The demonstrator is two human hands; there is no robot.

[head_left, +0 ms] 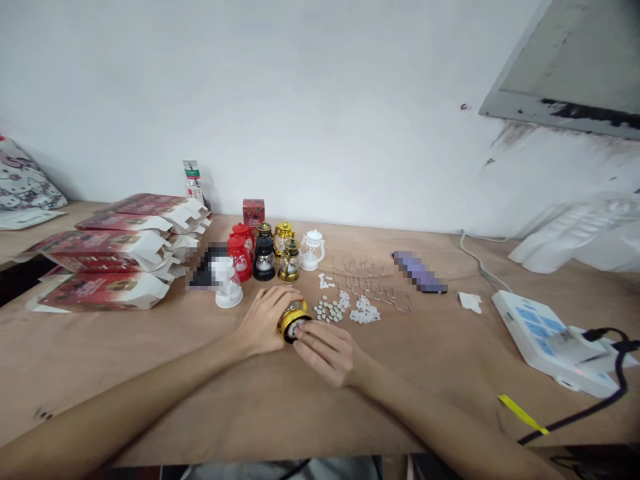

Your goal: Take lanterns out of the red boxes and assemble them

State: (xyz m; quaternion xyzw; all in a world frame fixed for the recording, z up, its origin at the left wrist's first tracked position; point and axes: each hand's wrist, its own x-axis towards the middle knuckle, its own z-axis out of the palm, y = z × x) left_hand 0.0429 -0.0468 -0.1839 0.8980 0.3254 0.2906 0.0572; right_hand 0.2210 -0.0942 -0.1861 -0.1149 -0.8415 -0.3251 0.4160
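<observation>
A gold miniature lantern (289,319) lies tilted on its side in my left hand (267,319), its round base turned toward me. My left fingers wrap around its clear body. The fingertips of my right hand (331,348) press at the opening in the base; whether they pinch a small part there is hidden. Just beyond the lantern lie several small round discs (327,309) and a heap of small white plastic pieces (365,311). Behind my hands stand several more lanterns, among them a red lantern (240,257), a black lantern (264,259) and a white lantern (313,251).
Flattened red cartons (107,250) are stacked at the left, near a white lantern part (229,287). Bent wires (370,285) lie in rows beyond the discs. A phone (419,272), a white power strip (545,340) with black cables and yellow tape (523,414) are at the right.
</observation>
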